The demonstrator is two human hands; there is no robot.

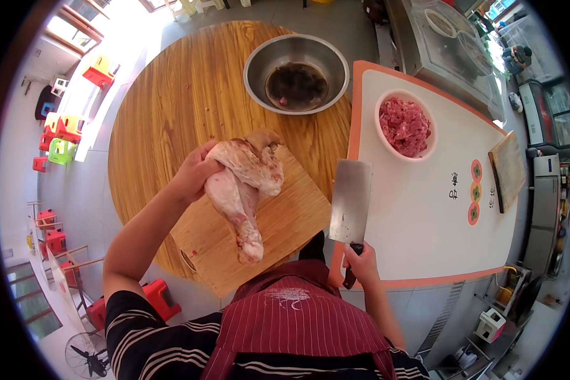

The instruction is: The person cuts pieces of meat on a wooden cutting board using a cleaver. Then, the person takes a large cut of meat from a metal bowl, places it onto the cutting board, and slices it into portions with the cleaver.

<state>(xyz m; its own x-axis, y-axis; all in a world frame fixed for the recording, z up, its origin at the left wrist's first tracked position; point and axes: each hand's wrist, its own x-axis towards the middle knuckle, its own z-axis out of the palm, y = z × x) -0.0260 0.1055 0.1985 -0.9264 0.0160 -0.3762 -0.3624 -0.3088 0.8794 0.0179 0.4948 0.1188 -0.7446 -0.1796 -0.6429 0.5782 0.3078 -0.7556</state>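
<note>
My left hand [199, 170] is closed on the upper left side of a large, pale piece of raw meat [237, 183]. The meat has a leg-like shape, with a narrower reddish end pointing down toward me. Beneath it lies a wooden cutting board [297, 206], set at an angle on the round table. Black handle in its grip, my right hand [362, 265] holds a cleaver [351, 199] to the right of the board. The broad blade points away from me and overlaps the white table's left edge in view. Blade and meat are apart.
A metal basin [252, 79] with dark liquid stands at the back of the round wooden table [152, 126]. On the white table [411, 221] are a bowl of cut red meat [404, 126] and another wooden board [506, 171]. Red stools [161, 299] stand at left.
</note>
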